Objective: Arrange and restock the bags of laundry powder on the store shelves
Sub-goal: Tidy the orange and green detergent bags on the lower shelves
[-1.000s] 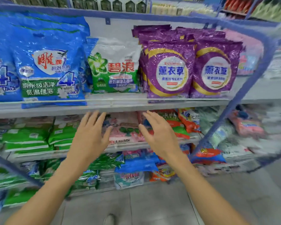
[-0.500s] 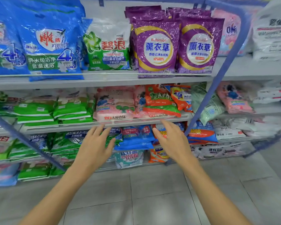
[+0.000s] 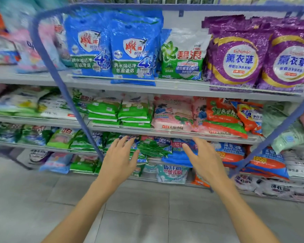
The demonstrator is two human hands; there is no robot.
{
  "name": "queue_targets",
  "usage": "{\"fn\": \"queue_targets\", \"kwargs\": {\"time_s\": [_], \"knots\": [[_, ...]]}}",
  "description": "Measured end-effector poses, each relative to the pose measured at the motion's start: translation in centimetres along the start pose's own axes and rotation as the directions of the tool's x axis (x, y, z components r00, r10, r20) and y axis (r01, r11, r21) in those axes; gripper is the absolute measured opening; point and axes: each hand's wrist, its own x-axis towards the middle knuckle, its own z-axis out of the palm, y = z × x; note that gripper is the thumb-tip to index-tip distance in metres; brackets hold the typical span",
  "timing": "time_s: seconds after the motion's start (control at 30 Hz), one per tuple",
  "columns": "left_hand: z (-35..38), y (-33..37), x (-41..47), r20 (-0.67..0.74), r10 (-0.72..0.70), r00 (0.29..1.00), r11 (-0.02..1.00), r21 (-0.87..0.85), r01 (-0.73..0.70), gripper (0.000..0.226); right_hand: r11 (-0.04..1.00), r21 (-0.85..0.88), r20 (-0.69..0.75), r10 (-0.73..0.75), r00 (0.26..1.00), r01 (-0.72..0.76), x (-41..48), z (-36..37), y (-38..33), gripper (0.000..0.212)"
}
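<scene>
Shelves of laundry powder bags fill the head view. On the top shelf stand blue bags (image 3: pixel 132 50), a green-and-white bag (image 3: pixel 184 57) and purple bags (image 3: pixel 239 58). Flat green packs (image 3: pixel 119 113), pink bags (image 3: pixel 172 113) and orange bags (image 3: pixel 223 116) lie on the middle shelf. My left hand (image 3: pixel 120 160) and my right hand (image 3: pixel 204 158) are both open, fingers spread, held in front of the third shelf. Between them lie a crumpled green bag (image 3: pixel 153 148) and a blue bag (image 3: pixel 179 156). Neither hand touches a bag.
Blue shelf uprights (image 3: pixel 65 95) slant across the view at left and right (image 3: pixel 277 130). The bottom shelf holds white, blue and orange bags (image 3: pixel 172 172). Grey floor tiles (image 3: pixel 147 216) lie below my forearms. More blurred bags sit on the neighbouring shelves at the far left.
The view has swung left and down. Both hands have dropped from the middle shelf level to the third shelf, staying open and empty.
</scene>
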Motion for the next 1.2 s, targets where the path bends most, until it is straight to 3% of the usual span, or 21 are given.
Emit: {"fn": "queue_targets", "kwargs": {"time_s": [0.3, 0.53, 0.67, 0.87, 1.1, 1.2], "knots": [[0.9, 2.3, 1.2, 0.023, 0.066, 0.998, 0.997, -0.050, -0.065, 0.056, 0.999, 0.039, -0.080, 0.026, 0.996, -0.023, -0.6, -1.1, 0.9, 0.060], [5.1, 13.2, 3.8, 0.029, 0.201, 0.979, 0.975, -0.102, -0.197, 0.052, 0.988, 0.073, -0.147, 0.144, 0.979, -0.134, -0.8, -5.7, 10.4, 0.051], [9.0, 19.9, 5.5, 0.068, 0.223, 0.973, 0.970, -0.115, -0.214, 0.053, 0.979, 0.082, -0.145, 0.195, 0.970, -0.184, 0.0, -8.5, 16.9, 0.058], [14.0, 31.0, 7.8, 0.159, 0.165, 0.973, 0.979, -0.148, -0.142, 0.058, 0.976, 0.098, -0.089, 0.202, 0.975, -0.193, 3.6, -12.5, 27.0, 0.055], [18.6, 37.5, 13.5, 0.198, 0.079, 0.977, 0.965, -0.261, -0.025, 0.057, 0.964, 0.194, -0.009, 0.188, 0.982, -0.182, 9.0, -12.2, 32.7, 0.061], [22.0, 39.7, 17.8, 0.207, 0.052, 0.977, 0.943, -0.331, 0.020, 0.061, 0.958, 0.232, -0.010, 0.177, 0.984, -0.170, 12.0, -10.3, 34.4, 0.053]]}}
